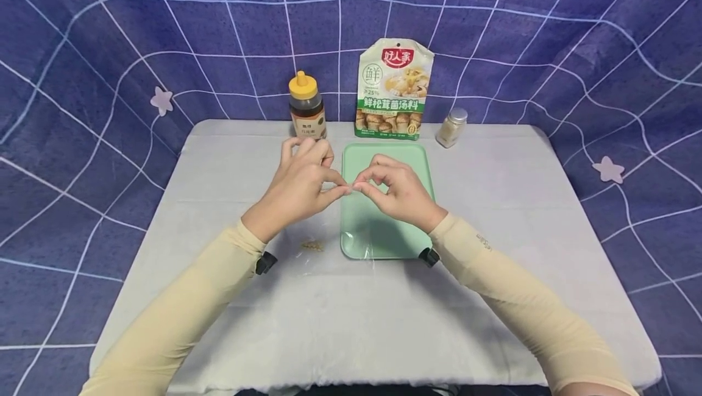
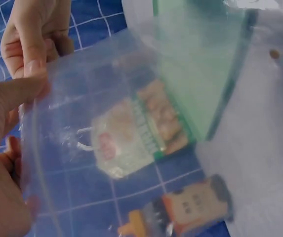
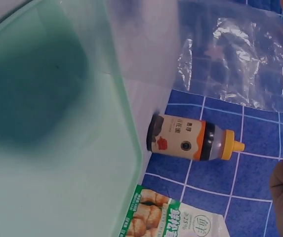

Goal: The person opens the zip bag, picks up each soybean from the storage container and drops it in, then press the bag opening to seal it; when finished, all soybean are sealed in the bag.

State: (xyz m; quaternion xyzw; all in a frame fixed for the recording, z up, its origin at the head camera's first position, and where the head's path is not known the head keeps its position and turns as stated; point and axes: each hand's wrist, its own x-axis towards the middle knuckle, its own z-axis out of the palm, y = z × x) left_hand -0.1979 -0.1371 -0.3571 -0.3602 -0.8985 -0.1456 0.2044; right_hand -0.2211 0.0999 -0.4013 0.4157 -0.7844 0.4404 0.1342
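Both hands meet over the left part of a green tray [image 1: 384, 225], their fingertips almost touching. My left hand [image 1: 304, 183] pinches the top edge of a clear plastic bag [image 2: 67, 128] between thumb and forefinger. Close beside it, my right hand [image 1: 397, 192] pinches the same edge. The bag hangs below the hands, see-through, and a thin line runs along near its edge in the left wrist view. Small tan bits [image 1: 312, 245] show low down to the left of the tray; whether they lie inside the bag cannot be told. In the right wrist view the bag [image 3: 240, 59] looks creased and shiny.
At the table's back stand a yellow-capped squeeze bottle [image 1: 308, 109], a green-and-white soup seasoning pouch [image 1: 395, 91] and, to the right, a small glass jar [image 1: 452, 129]. A white cloth [image 1: 493, 213] covers the table. Behind hangs a blue gridded cloth [image 1: 230, 36].
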